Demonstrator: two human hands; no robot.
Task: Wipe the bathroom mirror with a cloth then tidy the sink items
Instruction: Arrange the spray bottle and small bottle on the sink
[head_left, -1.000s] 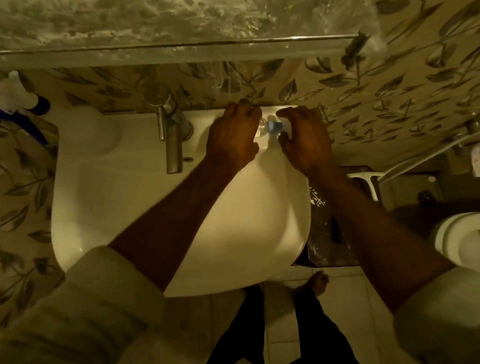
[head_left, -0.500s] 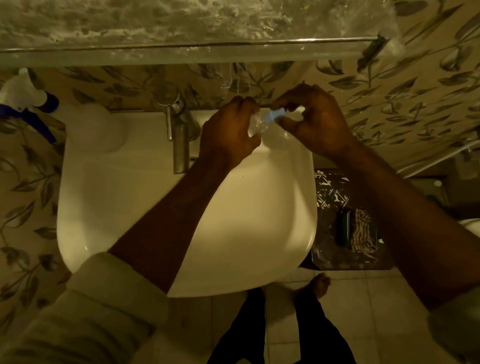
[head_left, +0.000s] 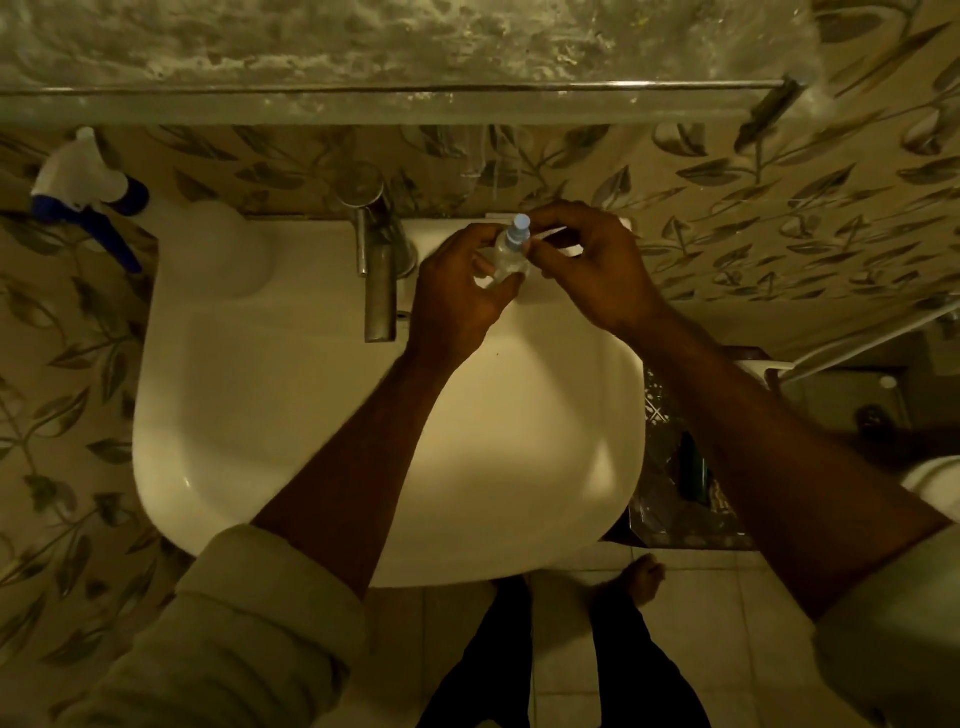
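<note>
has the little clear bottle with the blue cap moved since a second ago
Yes. The small bottle lay low on the sink's back ledge right of the tap; now the left hand holds it upright, lifted off the ledge.

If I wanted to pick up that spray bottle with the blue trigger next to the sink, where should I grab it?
Probably by the neck of the spray bottle, just under its white head, coming from the sink side. That narrow part suits small fingers, the blue trigger points away toward the front, and the wall blocks the far side.
</note>
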